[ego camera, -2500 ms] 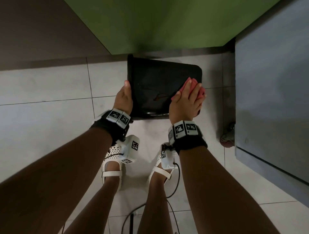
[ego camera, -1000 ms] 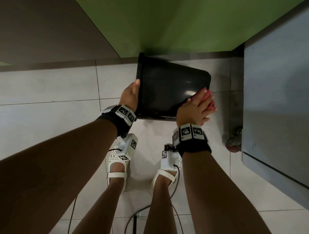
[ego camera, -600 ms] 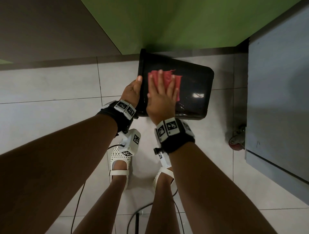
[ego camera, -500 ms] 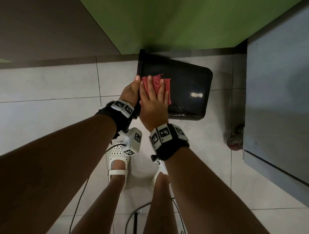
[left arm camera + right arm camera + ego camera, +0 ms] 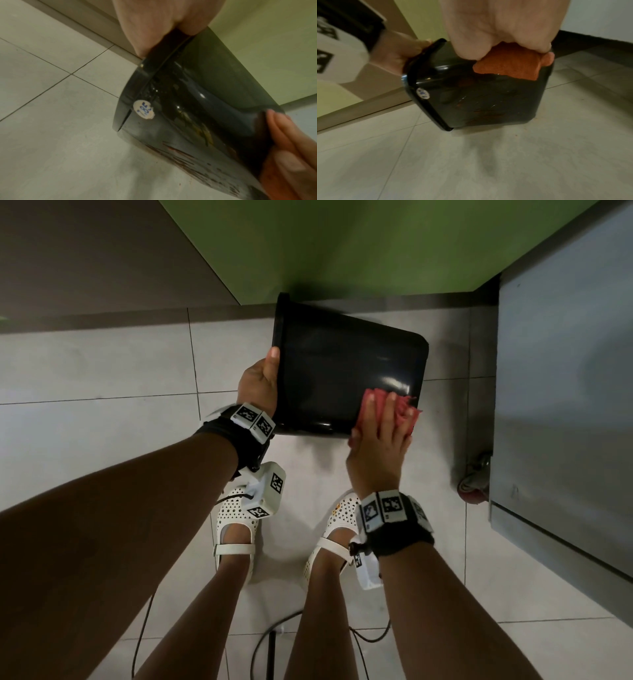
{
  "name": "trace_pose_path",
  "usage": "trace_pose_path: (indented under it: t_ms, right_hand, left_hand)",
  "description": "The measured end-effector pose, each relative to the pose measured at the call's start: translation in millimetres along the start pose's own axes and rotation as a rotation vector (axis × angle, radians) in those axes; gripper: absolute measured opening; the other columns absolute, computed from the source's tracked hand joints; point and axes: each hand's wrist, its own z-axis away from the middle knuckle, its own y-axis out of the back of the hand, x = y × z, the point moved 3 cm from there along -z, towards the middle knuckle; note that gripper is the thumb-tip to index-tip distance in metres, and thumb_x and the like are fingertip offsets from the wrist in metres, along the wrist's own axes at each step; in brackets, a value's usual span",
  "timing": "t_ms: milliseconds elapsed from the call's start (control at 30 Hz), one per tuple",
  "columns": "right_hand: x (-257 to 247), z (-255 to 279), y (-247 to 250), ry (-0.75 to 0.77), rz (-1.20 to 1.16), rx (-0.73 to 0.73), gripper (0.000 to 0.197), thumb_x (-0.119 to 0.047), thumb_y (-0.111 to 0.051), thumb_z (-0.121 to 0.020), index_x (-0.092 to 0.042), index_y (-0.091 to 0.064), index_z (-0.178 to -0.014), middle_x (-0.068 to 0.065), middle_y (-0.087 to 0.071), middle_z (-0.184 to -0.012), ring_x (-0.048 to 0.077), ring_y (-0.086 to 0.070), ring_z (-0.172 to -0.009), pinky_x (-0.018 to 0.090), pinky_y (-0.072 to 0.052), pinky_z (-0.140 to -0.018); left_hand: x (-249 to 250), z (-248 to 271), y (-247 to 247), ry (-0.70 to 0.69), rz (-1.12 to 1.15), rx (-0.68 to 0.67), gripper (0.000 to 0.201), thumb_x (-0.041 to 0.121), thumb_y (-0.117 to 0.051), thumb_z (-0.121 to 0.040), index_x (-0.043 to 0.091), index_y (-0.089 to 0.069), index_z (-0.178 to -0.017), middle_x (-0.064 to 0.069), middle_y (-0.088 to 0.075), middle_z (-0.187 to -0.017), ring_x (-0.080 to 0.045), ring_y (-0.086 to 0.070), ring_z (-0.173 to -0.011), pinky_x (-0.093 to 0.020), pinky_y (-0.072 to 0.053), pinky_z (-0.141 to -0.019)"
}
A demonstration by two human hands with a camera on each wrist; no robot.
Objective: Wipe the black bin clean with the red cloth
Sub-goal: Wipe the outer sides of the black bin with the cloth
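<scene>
Pale floor tiles (image 5: 85, 364) run up to a green wall (image 5: 342, 244), with a grey cabinet (image 5: 565, 371) on a castor (image 5: 474, 486) to the right. The black bin (image 5: 342, 378) is held off the floor, tipped on its side in front of the person's white shoes (image 5: 236, 518). Its long axis lies roughly level, left to right: the rimmed mouth faces left and the closed base faces right. The left hand (image 5: 258, 385) grips the rim, thumb on the outer wall and the other fingers hidden, probably curled inside the mouth. The right hand (image 5: 378, 440) presses the red cloth (image 5: 406, 409) against the near right corner of the wall by the base, fingers laid fairly straight over the bunched cloth. The upward wall looks glossy and largely clean, so the wiping seems well under way. The side wall facing the floor, seen from the wrist views, carries reddish-brown streaks (image 5: 486, 115) and scuffs near a round white sticker (image 5: 143, 109), so that face appears not yet done. The inside is out of sight, so its condition cannot be judged.
</scene>
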Motion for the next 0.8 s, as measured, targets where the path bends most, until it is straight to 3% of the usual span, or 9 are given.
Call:
trace_pose_path:
  t_ms: [100,233,333,433,500,567,667,700,800]
  right_hand:
    - [23,-6,8,-0.158,-0.178,0.016,0.054,-0.034,-0.023,-0.1,-0.024,-0.001,-0.149,0.007,0.005,-0.158,0.036,0.008,-0.142,0.056,-0.007,-0.111]
    - [28,-18,11,-0.365,-0.368,0.109,0.054,-0.029,-0.022,-0.101,-0.016,-0.003,-0.149,0.01,-0.004,-0.157,0.036,-0.001,-0.143,0.047,0.0,-0.114]
    - [13,-17,10,-0.378,-0.261,0.15,0.055,-0.026,-0.025,-0.101,-0.014,-0.002,-0.149,0.011,-0.001,-0.157,0.038,0.004,-0.143,0.043,0.007,-0.113]
    - [-16,-16,-2,-0.242,-0.057,0.111,0.058,-0.019,-0.031,-0.097,-0.017,-0.005,-0.149,0.011,0.003,-0.157,0.046,0.009,-0.139,0.052,0.014,-0.106]
    - [-46,-21,-17,-0.051,0.053,0.06,0.055,-0.022,-0.029,-0.094,-0.019,-0.017,-0.148,0.01,0.0,-0.158,0.046,0.008,-0.14,0.061,0.016,-0.106]
    - [-78,-22,-24,0.138,0.063,0.002,0.049,-0.03,-0.029,-0.095,-0.018,-0.033,-0.143,0.01,-0.008,-0.157,0.046,0.0,-0.141,0.063,0.008,-0.107]
    - [-96,-25,-15,0.328,0.033,0.05,0.052,-0.037,-0.026,-0.094,-0.016,-0.039,-0.14,0.013,-0.031,-0.15,0.049,-0.021,-0.136,0.062,-0.02,-0.108]
    - [-94,-26,-10,0.348,0.051,0.078,0.052,-0.037,-0.026,-0.095,-0.016,-0.037,-0.141,0.012,-0.032,-0.15,0.048,-0.022,-0.135,0.062,-0.022,-0.108]
    - [-74,-40,-2,0.226,0.061,0.057,0.053,-0.033,-0.029,-0.097,-0.023,-0.017,-0.147,0.008,-0.013,-0.156,0.046,-0.006,-0.14,0.062,-0.006,-0.108]
  left_hand:
    - [1,1,1,-0.001,-0.008,-0.013,0.044,0.043,-0.028,-0.097,0.02,-0.047,-0.064,0.007,-0.049,-0.066,-0.003,-0.046,-0.064,-0.014,-0.033,-0.056]
    - [0,3,-1,0.012,0.006,-0.032,0.041,0.043,-0.027,-0.097,0.014,-0.054,-0.088,0.009,-0.053,-0.074,0.001,-0.048,-0.07,-0.006,-0.036,-0.054]
    - [2,2,-1,0.014,0.028,-0.037,0.045,0.044,-0.026,-0.097,0.012,-0.058,-0.1,0.002,-0.057,-0.086,-0.01,-0.051,-0.078,-0.018,-0.037,-0.07]
    - [3,2,-1,0.008,0.039,-0.028,0.048,0.042,-0.028,-0.097,0.008,-0.059,-0.107,-0.001,-0.057,-0.093,-0.012,-0.05,-0.081,-0.017,-0.037,-0.069]
    - [3,2,-2,0.006,0.023,-0.037,0.046,0.042,-0.028,-0.097,0.008,-0.06,-0.103,-0.001,-0.058,-0.089,-0.013,-0.051,-0.078,-0.018,-0.039,-0.068]
    - [1,1,-1,0.016,0.025,-0.045,0.041,0.041,-0.03,-0.097,0.011,-0.058,-0.095,0.002,-0.057,-0.078,-0.01,-0.053,-0.072,-0.013,-0.043,-0.061]
    - [-2,-1,3,0.027,0.034,-0.051,0.039,0.042,-0.031,-0.097,0.013,-0.056,-0.09,0.005,-0.057,-0.075,-0.005,-0.053,-0.07,-0.012,-0.044,-0.058]
    - [-3,-1,4,0.024,0.015,-0.051,0.04,0.043,-0.031,-0.096,0.013,-0.056,-0.089,0.004,-0.058,-0.077,-0.007,-0.054,-0.071,-0.015,-0.042,-0.06]
    - [-5,-2,6,0.001,-0.052,-0.037,0.04,0.044,-0.031,-0.096,0.014,-0.055,-0.086,-0.003,-0.057,-0.083,-0.019,-0.054,-0.077,-0.024,-0.04,-0.069]
